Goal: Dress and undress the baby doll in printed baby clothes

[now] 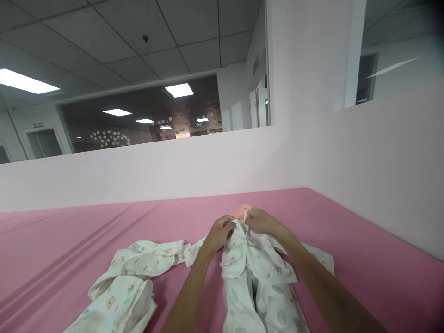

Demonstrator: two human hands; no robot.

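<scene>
Together, the left hand (219,232) and right hand (260,220) are pinching a printed top (265,256) — fingertips closed at its neckline — another garment (138,261) lying left.

One view, from camera on person's head. Camera sits above pink sheet (69,245), looks mostly forward across it, so low part of picture gets sheet. Faces white wall (194,162) behind sheet, with big window (138,60) up higher. Side wall (374,162) stands right of sheet. Left hand (219,233) and right hand (258,221) show close, over sheet; wall behind is farther.
</scene>
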